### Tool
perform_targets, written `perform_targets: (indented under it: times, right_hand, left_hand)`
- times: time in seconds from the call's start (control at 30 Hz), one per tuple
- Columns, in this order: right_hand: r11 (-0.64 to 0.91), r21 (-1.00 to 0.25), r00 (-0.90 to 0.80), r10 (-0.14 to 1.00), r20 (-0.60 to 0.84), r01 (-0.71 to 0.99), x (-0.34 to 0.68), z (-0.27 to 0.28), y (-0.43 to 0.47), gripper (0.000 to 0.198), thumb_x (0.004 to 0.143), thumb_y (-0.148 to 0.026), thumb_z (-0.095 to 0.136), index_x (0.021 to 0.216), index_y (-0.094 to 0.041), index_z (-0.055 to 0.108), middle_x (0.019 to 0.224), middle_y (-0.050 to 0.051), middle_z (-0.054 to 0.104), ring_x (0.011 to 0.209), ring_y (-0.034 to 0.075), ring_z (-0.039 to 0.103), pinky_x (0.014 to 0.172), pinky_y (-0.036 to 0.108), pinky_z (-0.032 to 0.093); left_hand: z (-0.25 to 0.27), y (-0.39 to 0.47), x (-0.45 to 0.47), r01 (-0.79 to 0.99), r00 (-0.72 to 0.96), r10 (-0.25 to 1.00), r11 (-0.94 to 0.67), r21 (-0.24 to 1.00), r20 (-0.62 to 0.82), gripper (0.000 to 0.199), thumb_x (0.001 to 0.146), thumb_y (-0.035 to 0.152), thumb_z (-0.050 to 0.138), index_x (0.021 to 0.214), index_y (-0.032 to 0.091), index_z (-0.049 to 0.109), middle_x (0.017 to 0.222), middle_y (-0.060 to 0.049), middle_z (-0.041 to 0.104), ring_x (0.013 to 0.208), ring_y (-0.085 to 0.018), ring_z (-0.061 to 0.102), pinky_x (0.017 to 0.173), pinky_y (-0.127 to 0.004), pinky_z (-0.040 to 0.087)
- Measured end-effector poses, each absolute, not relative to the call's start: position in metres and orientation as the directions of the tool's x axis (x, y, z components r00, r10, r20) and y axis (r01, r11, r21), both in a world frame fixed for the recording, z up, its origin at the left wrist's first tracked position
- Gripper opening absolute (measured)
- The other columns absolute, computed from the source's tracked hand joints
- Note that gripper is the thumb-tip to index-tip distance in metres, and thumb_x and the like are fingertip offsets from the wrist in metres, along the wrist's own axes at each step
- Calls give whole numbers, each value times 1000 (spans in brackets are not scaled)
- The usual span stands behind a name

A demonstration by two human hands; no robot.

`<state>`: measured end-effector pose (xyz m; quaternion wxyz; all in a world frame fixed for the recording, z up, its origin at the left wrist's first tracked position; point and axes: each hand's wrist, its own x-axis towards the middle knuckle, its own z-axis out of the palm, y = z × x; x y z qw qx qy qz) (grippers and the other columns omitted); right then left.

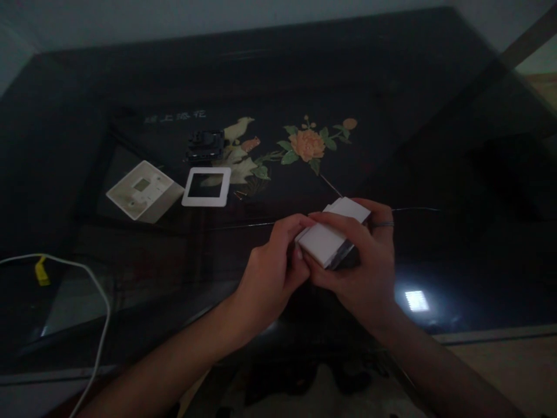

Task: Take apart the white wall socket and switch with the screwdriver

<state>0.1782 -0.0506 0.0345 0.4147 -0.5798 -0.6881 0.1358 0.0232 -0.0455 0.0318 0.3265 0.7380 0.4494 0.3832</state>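
Both hands are closed round a white wall switch (324, 241) above the near middle of the table, tilted toward the upper right. Its top is smooth and white, and a dark side shows along its lower right. My left hand (274, 261) pinches the left corner between thumb and fingers. Spread over the top and far edge are the fingers of my right hand (365, 261), with its thumb beneath the near edge. The fingers hide part of the switch. A white square frame (186, 196) and an open white mounting box (167, 194) lie to the left.
A black plastic part (204, 145) lies beyond the frame, and small screws (239, 195) are beside it. At left, a white cable (102, 290) with a yellow tag (42, 271) crosses the dark glossy table (435, 145), which has a floral picture.
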Motion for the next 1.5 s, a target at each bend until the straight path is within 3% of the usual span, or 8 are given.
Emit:
perform_targets:
  times: [0.2,0.37,0.63,0.83,1.03,1.17,1.3,1.5]
  right_hand:
    - [266,-720,50,921,385,641,183,38,-48,39,71,-29,73,109,-28,67,117,8,50,112,30,54,90,48,51]
    - [266,-880,60,948,313,393,190,39,-46,34,74,-36,70,107,-29,67,111,6,62,114,30,54,94,50,48]
    - [99,-993,96,991,93,-62,194,29,-46,41,76,-52,71,111,-32,60,94,0,62,73,18,60,57,30,52]
    - [49,-988,71,997,39,-144,193,29,-46,42,78,-53,70,112,-33,54,91,-2,59,72,17,60,57,29,53]
    - [3,-989,-16,1000,6,-148,189,31,-45,48,76,-42,77,112,-33,47,112,2,63,98,21,67,70,32,60]
    - [58,-995,-32,998,61,-85,187,31,-46,52,79,-37,76,122,-34,46,115,2,66,101,21,69,74,32,62]
    - [112,-993,-72,991,115,-44,190,32,-48,60,80,-37,75,131,-36,44,123,3,65,110,23,68,78,35,63]
    - [22,-998,-179,983,32,-56,195,39,-49,71,79,-40,78,140,-35,42,130,5,64,115,23,66,89,38,61]
  left_hand:
    - [37,-42,19,180,366,906,-293,939,213,44,96,14,50,137,25,39,134,-10,63,119,-21,67,95,-32,59]
    - [37,-35,16,37,444,892,-116,993,88,70,87,30,71,146,32,33,154,-11,45,141,-28,46,110,-46,49]
    - [32,-32,18,-33,520,846,156,987,-117,89,71,24,84,146,33,37,145,-13,53,131,-31,56,103,-50,54]
    - [36,-31,18,-87,461,869,247,965,-181,87,72,31,83,146,34,37,140,-12,57,124,-30,61,94,-43,58]
    - [35,-31,18,-224,222,958,229,947,-179,90,80,54,74,150,28,24,141,-15,55,127,-29,58,98,-41,55]
    - [33,-31,17,-165,260,954,195,967,-148,87,80,64,68,147,25,31,137,-15,58,120,-29,63,95,-41,57]
    - [32,-31,17,-179,260,959,162,970,-113,86,75,60,75,145,27,36,136,-13,57,123,-29,60,99,-41,55]
    - [35,-32,14,-183,244,966,-40,982,85,84,69,44,85,141,33,42,132,-6,59,118,-28,62,99,-41,54]
